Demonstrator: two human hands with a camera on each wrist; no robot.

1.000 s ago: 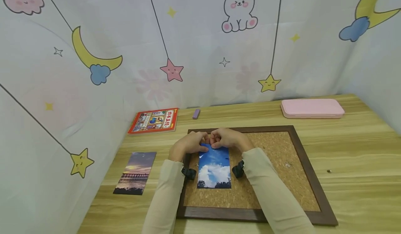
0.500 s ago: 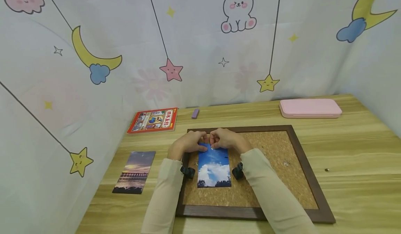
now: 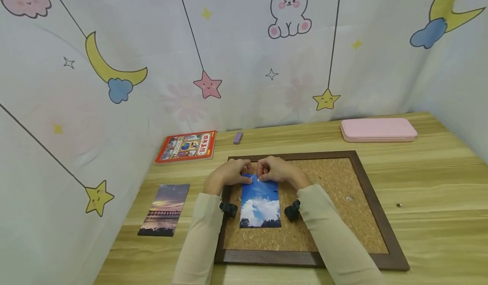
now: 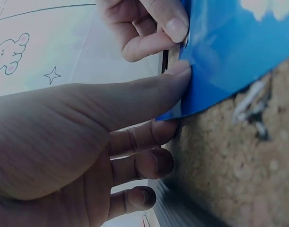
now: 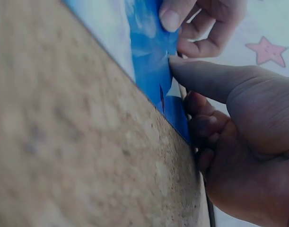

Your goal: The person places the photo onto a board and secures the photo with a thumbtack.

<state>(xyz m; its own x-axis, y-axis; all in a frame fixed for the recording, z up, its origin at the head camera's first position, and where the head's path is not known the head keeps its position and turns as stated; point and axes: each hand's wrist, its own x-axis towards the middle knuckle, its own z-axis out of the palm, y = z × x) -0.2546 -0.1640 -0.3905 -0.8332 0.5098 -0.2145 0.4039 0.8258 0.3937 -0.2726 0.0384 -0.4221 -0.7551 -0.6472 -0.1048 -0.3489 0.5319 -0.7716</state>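
Observation:
A photo of blue sky and white clouds point(image 3: 261, 206) lies on the left part of a framed corkboard point(image 3: 331, 223). My left hand point(image 3: 232, 172) pinches the photo's top edge near its left corner, thumb on the printed face and index finger behind. Beside it, the thumb and index finger of my right hand point(image 3: 280, 169) pinch a small shiny thumbtack point(image 4: 186, 42) at the middle of the top edge, mostly hidden by the fingertips. In the right wrist view, the photo's top edge point(image 5: 175, 101) curves a little off the cork.
A sunset pier photo point(image 3: 164, 211) lies left of the board. Behind are a red picture book point(image 3: 187, 146), a purple eraser-like block point(image 3: 238, 138) and a pink case point(image 3: 378, 130). A tiny shiny piece point(image 3: 399, 205) lies right of the frame; small clear bits point(image 3: 348, 198) sit on the cork.
My right hand has shifted slightly to the right along the photo's top edge. The left hand keeps its pinch and the photo stays in place.

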